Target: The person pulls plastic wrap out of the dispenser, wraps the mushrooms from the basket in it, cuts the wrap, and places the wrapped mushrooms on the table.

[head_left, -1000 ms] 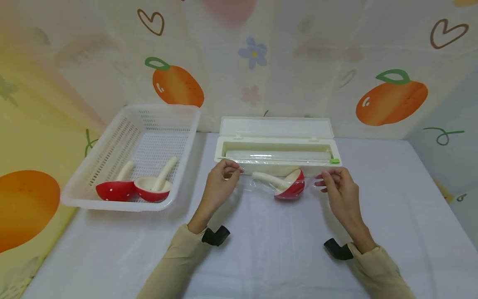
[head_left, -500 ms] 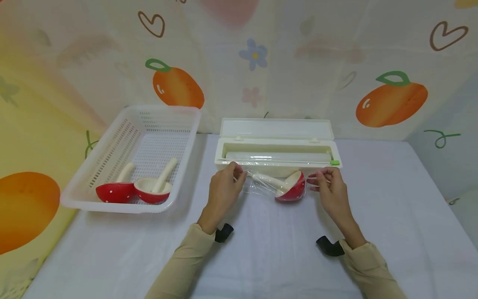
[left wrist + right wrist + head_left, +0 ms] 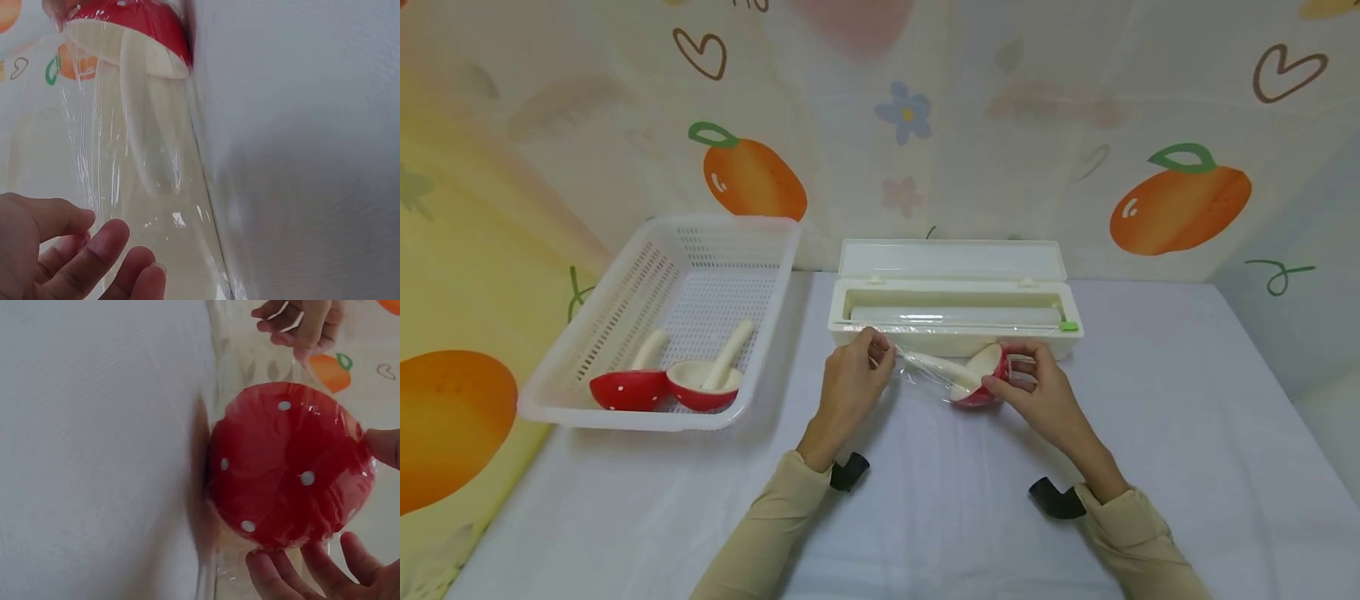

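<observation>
A red ladle [image 3: 977, 393] with white dots and a cream handle lies on the table, wrapped in clear cling film [image 3: 177, 219]. Around its bowl, my right hand [image 3: 1041, 396] curls its thumb and fingers; the right wrist view shows the dotted underside [image 3: 287, 462] between them, with film creased over it. Beyond the handle's end, my left hand [image 3: 846, 379] pinches the gathered film between thumb and forefinger. Just behind the ladle stands an open cream wrap dispenser [image 3: 925, 340] with a film roll [image 3: 955, 315] inside.
A white perforated basket [image 3: 647, 419] stands at the left, holding two more red ladles [image 3: 628, 390] with cream handles. The dispenser's raised lid [image 3: 951, 260] leans near the patterned backdrop [image 3: 1000, 167]. A green slider [image 3: 1067, 327] sits on the dispenser's right end.
My right hand has moved left from the film's right end to grip the ladle's bowl. My left hand has shifted slightly right, bunching the film by the handle.
</observation>
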`<action>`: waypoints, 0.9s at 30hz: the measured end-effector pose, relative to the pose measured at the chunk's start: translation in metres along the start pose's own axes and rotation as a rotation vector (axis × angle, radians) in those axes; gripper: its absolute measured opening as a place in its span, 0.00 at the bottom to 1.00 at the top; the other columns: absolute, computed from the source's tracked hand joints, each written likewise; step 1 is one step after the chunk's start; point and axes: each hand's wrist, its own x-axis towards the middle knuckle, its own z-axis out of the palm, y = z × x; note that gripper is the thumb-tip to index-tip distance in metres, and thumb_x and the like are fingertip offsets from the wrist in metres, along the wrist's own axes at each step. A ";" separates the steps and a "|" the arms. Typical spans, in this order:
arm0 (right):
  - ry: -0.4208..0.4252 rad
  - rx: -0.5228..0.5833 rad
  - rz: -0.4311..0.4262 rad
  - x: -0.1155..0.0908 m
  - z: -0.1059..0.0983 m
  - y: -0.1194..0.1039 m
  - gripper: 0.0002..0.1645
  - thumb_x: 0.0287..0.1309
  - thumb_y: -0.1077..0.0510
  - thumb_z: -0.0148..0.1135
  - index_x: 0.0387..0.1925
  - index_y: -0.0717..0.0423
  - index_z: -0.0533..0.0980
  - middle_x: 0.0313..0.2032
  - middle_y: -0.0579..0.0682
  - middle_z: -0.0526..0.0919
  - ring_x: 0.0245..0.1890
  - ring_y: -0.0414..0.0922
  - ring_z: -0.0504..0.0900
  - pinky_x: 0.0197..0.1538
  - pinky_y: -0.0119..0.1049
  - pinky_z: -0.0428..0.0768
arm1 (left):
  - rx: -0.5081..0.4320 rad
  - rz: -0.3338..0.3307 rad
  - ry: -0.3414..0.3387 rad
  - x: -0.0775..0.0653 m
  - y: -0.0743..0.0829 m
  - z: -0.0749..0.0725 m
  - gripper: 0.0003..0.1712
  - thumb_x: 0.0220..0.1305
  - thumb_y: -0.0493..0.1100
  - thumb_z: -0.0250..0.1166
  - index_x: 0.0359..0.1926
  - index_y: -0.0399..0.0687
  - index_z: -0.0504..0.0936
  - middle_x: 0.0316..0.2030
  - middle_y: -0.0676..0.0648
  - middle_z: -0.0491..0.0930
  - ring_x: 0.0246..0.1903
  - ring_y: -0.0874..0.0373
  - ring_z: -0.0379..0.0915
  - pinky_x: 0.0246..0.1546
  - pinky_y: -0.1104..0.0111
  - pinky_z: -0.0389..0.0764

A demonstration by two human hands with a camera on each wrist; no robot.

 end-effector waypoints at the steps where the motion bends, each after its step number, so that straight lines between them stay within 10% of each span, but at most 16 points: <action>1: -0.007 -0.002 -0.007 0.000 0.000 0.000 0.37 0.58 0.53 0.70 0.62 0.60 0.62 0.62 0.57 0.71 0.61 0.55 0.74 0.58 0.39 0.81 | 0.000 -0.003 -0.008 0.000 0.000 0.000 0.04 0.63 0.39 0.65 0.32 0.45 0.81 0.25 0.48 0.85 0.24 0.59 0.79 0.26 0.69 0.78; 14: -0.135 0.016 -0.068 -0.002 -0.001 0.000 0.32 0.59 0.53 0.70 0.61 0.57 0.67 0.62 0.54 0.73 0.61 0.54 0.76 0.62 0.49 0.77 | 0.090 0.027 -0.210 -0.002 -0.007 0.000 0.05 0.62 0.36 0.65 0.38 0.45 0.78 0.32 0.48 0.85 0.29 0.57 0.78 0.29 0.69 0.76; 20: -0.186 0.035 -0.111 -0.002 -0.002 0.003 0.41 0.52 0.55 0.76 0.64 0.56 0.65 0.65 0.54 0.71 0.64 0.55 0.74 0.64 0.49 0.75 | 0.085 0.015 -0.462 -0.001 -0.003 -0.007 0.10 0.62 0.47 0.70 0.41 0.51 0.81 0.39 0.49 0.84 0.38 0.56 0.77 0.41 0.63 0.77; 27: -0.214 0.002 -0.179 -0.002 -0.002 0.003 0.53 0.39 0.68 0.80 0.66 0.64 0.60 0.65 0.61 0.67 0.63 0.61 0.73 0.63 0.48 0.75 | 0.138 0.170 -0.544 0.001 -0.008 -0.006 0.16 0.54 0.35 0.74 0.43 0.48 0.81 0.38 0.47 0.84 0.37 0.56 0.76 0.44 0.62 0.76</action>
